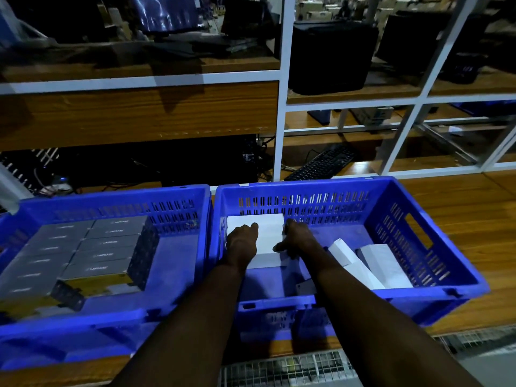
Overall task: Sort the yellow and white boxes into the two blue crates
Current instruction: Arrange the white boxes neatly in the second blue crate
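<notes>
Two blue crates stand side by side on the wooden bench. The left crate holds several yellow boxes with grey tops, packed in rows. The right crate holds white boxes. A stack of white boxes fills its far left corner. My left hand rests flat on top of that stack. My right hand grips the stack's right edge, thumb on top. Two more white boxes lie tilted at the right of this crate.
A white-framed shelf unit rises right behind the crates, with a black keyboard and dark monitors on it. Bare wooden benchtop lies to the right of the crates. A wire grid runs below the bench's front edge.
</notes>
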`<control>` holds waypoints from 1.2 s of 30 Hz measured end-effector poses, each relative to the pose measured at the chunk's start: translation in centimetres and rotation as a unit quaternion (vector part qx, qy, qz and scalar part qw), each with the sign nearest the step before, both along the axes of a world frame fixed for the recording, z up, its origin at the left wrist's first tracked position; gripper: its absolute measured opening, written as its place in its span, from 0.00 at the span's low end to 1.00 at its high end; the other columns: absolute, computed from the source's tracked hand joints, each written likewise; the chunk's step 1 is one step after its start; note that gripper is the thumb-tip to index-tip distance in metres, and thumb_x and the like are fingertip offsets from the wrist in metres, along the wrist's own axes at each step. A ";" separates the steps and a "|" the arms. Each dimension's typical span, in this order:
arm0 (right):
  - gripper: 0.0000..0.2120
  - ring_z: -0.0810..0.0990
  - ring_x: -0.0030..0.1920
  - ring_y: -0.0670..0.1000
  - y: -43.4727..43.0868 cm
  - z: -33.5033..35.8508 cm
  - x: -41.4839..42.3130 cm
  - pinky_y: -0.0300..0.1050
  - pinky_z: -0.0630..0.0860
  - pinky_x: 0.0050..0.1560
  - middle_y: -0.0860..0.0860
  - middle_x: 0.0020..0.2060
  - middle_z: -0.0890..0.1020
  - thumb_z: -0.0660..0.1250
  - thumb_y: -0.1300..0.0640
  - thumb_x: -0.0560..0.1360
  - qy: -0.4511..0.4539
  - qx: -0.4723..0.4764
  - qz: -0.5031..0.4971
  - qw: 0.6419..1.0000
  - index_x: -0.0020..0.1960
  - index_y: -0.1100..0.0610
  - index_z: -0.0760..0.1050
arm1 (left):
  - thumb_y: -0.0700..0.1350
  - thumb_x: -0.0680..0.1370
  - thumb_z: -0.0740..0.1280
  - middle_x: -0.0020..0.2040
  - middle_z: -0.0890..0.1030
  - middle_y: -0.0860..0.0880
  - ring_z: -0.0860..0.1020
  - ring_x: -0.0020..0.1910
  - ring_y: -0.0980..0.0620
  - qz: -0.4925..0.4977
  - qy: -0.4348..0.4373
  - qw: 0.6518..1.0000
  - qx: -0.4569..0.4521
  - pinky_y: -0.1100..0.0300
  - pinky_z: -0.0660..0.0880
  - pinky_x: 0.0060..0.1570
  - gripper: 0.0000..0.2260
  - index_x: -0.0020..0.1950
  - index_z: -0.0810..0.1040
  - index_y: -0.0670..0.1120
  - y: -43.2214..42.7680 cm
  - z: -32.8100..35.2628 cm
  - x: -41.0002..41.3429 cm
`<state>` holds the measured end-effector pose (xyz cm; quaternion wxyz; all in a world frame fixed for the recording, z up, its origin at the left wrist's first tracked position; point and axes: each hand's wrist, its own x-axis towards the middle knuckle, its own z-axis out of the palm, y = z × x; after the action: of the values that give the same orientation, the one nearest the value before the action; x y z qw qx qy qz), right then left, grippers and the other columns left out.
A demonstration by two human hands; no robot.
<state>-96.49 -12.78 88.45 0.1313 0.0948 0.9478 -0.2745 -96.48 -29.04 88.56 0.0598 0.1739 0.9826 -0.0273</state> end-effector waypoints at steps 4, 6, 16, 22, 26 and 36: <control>0.31 0.78 0.57 0.58 -0.2 -0.5 0.0 0.51 0.78 0.56 0.59 0.57 0.78 0.80 0.53 0.65 -0.013 -0.010 -0.006 1.000 0.61 0.61 0.70 | 0.35 0.77 0.57 0.63 0.72 0.39 0.72 0.62 0.41 -0.012 0.010 1.000 0.010 0.53 0.71 0.55 0.25 0.74 0.58 0.39 -0.4 -0.5 -0.1; 0.30 0.80 0.56 0.59 -0.3 -0.5 0.0 0.55 0.79 0.56 0.60 0.56 0.78 0.80 0.55 0.65 -0.030 -0.027 -0.014 0.999 0.60 0.60 0.70 | 0.40 0.79 0.49 0.58 0.74 0.41 0.72 0.62 0.42 -0.054 0.019 0.998 -0.005 0.54 0.70 0.57 0.22 0.74 0.60 0.41 -0.6 -1.1 -0.3; 0.32 0.82 0.50 0.62 -0.4 0.3 0.9 0.58 0.82 0.44 0.62 0.55 0.77 0.81 0.55 0.64 -0.044 -0.028 -0.029 0.998 0.59 0.60 0.67 | 0.34 0.73 0.66 0.64 0.72 0.37 0.73 0.63 0.37 0.023 -0.043 0.998 0.046 0.49 0.74 0.53 0.32 0.75 0.57 0.39 -0.2 0.6 0.2; 0.32 0.83 0.44 0.61 0.0 1.5 1.5 0.52 0.81 0.28 0.61 0.52 0.77 0.83 0.59 0.61 -0.076 -0.060 -0.052 0.994 0.55 0.58 0.66 | 0.34 0.69 0.71 0.61 0.74 0.38 0.76 0.60 0.38 0.033 -0.061 0.997 0.028 0.50 0.75 0.45 0.35 0.72 0.59 0.42 -0.1 0.8 0.3; 0.32 0.82 0.39 0.60 -0.1 1.8 1.6 0.49 0.79 0.25 0.61 0.53 0.77 0.83 0.59 0.61 -0.083 -0.077 -0.062 0.992 0.55 0.57 0.65 | 0.35 0.67 0.74 0.60 0.75 0.39 0.76 0.59 0.37 0.033 -0.062 0.997 0.030 0.51 0.73 0.43 0.36 0.71 0.60 0.42 0.1 0.9 0.1; 0.24 0.78 0.58 0.61 1.1 2.6 1.5 0.56 0.76 0.52 0.60 0.58 0.76 0.75 0.49 0.71 -0.042 -0.009 0.001 0.999 0.58 0.59 0.69 | 0.55 0.66 0.72 0.54 0.78 0.42 0.77 0.56 0.39 0.010 0.012 0.985 0.174 0.52 0.75 0.48 0.35 0.70 0.64 0.47 1.8 1.1 -0.8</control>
<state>-95.02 -11.63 91.01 0.1723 0.1039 0.9390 -0.2788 -97.33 -27.26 89.62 0.0167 0.1720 0.9745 0.1429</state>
